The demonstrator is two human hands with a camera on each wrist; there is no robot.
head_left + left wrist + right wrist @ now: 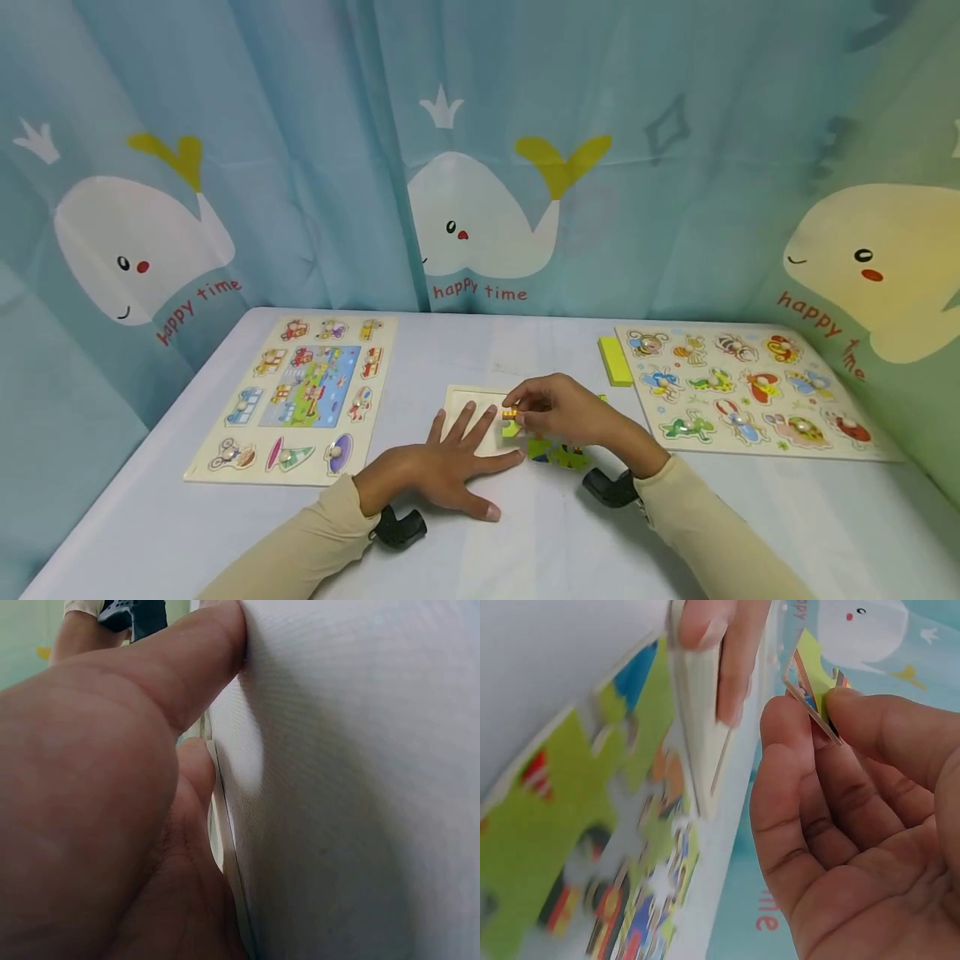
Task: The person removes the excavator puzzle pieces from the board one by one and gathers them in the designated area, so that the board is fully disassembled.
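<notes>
My left hand [450,468] lies flat with its fingers spread, several of them over a pale wooden puzzle tray [454,397]. In the left wrist view its thumb [202,652] touches the white cloth. Above the tray, the right hand [564,412] pinches a small jigsaw piece [814,675] between thumb and fingertips. The piece is thin, mostly lime green, and held tilted. Loose jigsaw pieces [542,452] with green, red and blue print lie beside the tray, partly hidden under my right hand in the head view.
A vehicle peg puzzle board [247,367] lies on the left of the white table, an insect peg board [720,425] on the right. Next to the insect board is a yellow-green block [615,362]. A blue whale-print curtain [337,167] stands behind.
</notes>
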